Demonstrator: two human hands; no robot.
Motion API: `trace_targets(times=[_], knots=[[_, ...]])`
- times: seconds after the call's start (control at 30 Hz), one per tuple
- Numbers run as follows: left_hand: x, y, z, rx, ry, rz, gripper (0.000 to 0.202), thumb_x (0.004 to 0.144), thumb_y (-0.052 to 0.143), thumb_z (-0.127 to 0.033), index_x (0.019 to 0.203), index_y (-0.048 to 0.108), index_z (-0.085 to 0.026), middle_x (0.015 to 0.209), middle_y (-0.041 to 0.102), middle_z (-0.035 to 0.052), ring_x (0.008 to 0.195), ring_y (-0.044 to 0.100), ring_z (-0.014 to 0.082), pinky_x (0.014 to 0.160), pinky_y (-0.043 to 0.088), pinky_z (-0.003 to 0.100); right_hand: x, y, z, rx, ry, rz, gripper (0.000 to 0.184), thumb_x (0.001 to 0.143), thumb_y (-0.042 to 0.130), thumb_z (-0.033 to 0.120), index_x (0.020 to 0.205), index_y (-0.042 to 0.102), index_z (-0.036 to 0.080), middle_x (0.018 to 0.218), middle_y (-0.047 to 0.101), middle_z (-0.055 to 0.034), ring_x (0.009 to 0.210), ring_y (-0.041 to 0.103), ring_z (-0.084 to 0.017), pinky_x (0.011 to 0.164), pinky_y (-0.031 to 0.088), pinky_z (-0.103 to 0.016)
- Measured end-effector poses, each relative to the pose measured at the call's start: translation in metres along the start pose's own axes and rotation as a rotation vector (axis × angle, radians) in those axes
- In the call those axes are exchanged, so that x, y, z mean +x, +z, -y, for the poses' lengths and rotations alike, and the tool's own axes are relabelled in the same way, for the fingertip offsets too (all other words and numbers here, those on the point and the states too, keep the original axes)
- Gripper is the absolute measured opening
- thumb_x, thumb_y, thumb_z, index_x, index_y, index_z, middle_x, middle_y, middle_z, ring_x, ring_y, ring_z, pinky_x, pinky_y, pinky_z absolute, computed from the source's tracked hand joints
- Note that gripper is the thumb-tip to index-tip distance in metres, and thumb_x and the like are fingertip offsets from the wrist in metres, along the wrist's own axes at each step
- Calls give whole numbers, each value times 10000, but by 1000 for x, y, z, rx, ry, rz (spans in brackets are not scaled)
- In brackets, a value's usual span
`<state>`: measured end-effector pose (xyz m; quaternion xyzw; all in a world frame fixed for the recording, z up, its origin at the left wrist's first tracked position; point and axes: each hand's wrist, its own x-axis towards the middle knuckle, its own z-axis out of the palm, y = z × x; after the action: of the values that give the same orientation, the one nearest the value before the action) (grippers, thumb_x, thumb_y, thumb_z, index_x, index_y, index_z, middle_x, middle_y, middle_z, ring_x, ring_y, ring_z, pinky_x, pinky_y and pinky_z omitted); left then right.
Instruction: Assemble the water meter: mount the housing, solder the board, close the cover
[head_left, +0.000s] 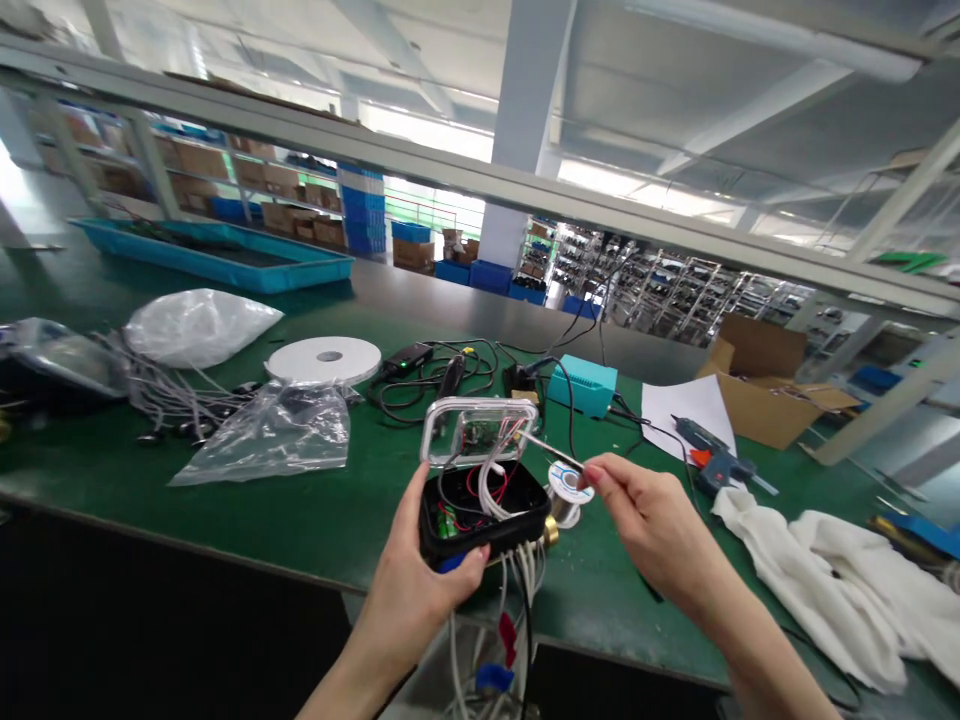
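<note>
My left hand (427, 575) grips a black plastic box (487, 527) at its left and front, with the thumb on the front wall. Its clear lid (437, 432) stands raised behind it, with a green circuit board (480, 430) in it. White, red and black wires (491, 490) curl between board and box. Grey cables and a brass fitting (551, 531) come out of the box's front and right. My right hand (637, 510) pinches a thin metal tool (551, 447), whose tip is at the lid's right edge near the wires; its exact kind is unclear.
A solder spool (570, 480) stands right of the box. Behind are a teal power unit (583, 386), black cables and a white reel (304, 358). A glue gun (720, 465), white cloth (817, 580) and cardboard box (780, 405) lie right; plastic bags (277, 435) and a blue tray (225, 262) left.
</note>
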<state>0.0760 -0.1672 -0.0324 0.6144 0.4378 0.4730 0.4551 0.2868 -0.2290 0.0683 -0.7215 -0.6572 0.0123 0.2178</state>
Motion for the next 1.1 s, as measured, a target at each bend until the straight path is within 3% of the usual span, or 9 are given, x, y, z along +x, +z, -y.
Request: trace_targets(times=[0.1, 0.2, 0.3, 0.43, 0.53, 0.6, 0.8, 0.97, 1.1], knots=[[1, -1, 0, -2, -48, -10, 900, 660, 707, -381, 1420, 248, -242, 1279, 525, 100, 1149, 541, 285, 1051, 352, 492, -14, -3, -56, -320, 335, -8, 393, 974, 240, 325, 1036, 610, 209, 751, 670, -42, 653, 614, -154, 593, 386, -229], [3, -2, -1, 16, -66, -11, 908, 648, 714, -410, 1415, 251, -266, 1291, 514, 89, 1163, 528, 290, 1056, 344, 497, -23, 7, -105, -474, 517, 33, 325, 932, 335, 237, 986, 639, 137, 816, 687, -139, 737, 657, -224, 628, 410, -282], [4, -2, -3, 21, -83, -10, 899, 656, 709, -416, 1414, 249, -263, 1312, 496, 89, 1202, 496, 293, 1067, 332, 491, -26, 23, -132, -514, 575, 77, 308, 911, 368, 217, 866, 658, 123, 797, 682, -172, 749, 668, -261, 637, 430, -318], [2, -2, -9, -6, -80, -26, 866, 672, 694, -407, 1407, 264, -248, 1311, 501, 86, 1184, 518, 274, 1041, 388, 446, -20, 35, -137, -516, 537, 64, 252, 894, 410, 199, 895, 640, 96, 844, 667, -197, 799, 658, -291, 664, 451, -359], [2, -6, -17, 87, 14, -29, 882, 663, 702, -383, 1413, 257, -251, 1307, 504, 82, 1158, 538, 269, 1011, 428, 434, -7, 28, -121, -451, 390, -11, 225, 887, 463, 229, 990, 619, 104, 944, 652, -172, 916, 628, -272, 754, 453, -356], [4, -12, -24, 263, 176, -58, 895, 653, 703, -363, 1419, 253, -249, 1337, 472, 84, 1182, 512, 282, 1035, 399, 457, 3, 17, -100, -368, 263, -56, 239, 905, 451, 270, 1038, 608, 148, 991, 648, -112, 955, 608, -215, 805, 446, -308], [19, -34, -30, 885, 666, -131, 883, 683, 667, -312, 1435, 222, -186, 1381, 378, 149, 1265, 394, 335, 1041, 367, 511, 23, -13, -9, 57, -178, -335, 253, 931, 420, 329, 1031, 595, 174, 968, 636, -60, 866, 583, -157, 758, 454, -267], [19, -39, -14, 1111, 828, -145, 864, 727, 636, -188, 1449, 164, -146, 1363, 361, 210, 1265, 378, 365, 1010, 389, 525, 33, 13, 49, 30, -363, -168, 372, 890, 482, 447, 1125, 562, 169, 1044, 606, -82, 1003, 546, -207, 836, 453, -322], [7, -36, -5, 1160, 857, -136, 890, 730, 630, -133, 1456, 115, -114, 1366, 346, 239, 1272, 357, 387, 1001, 396, 537, 40, 38, 68, -143, -414, -58, 417, 864, 483, 527, 1056, 580, 170, 970, 618, -78, 913, 584, -231, 725, 465, -320]])
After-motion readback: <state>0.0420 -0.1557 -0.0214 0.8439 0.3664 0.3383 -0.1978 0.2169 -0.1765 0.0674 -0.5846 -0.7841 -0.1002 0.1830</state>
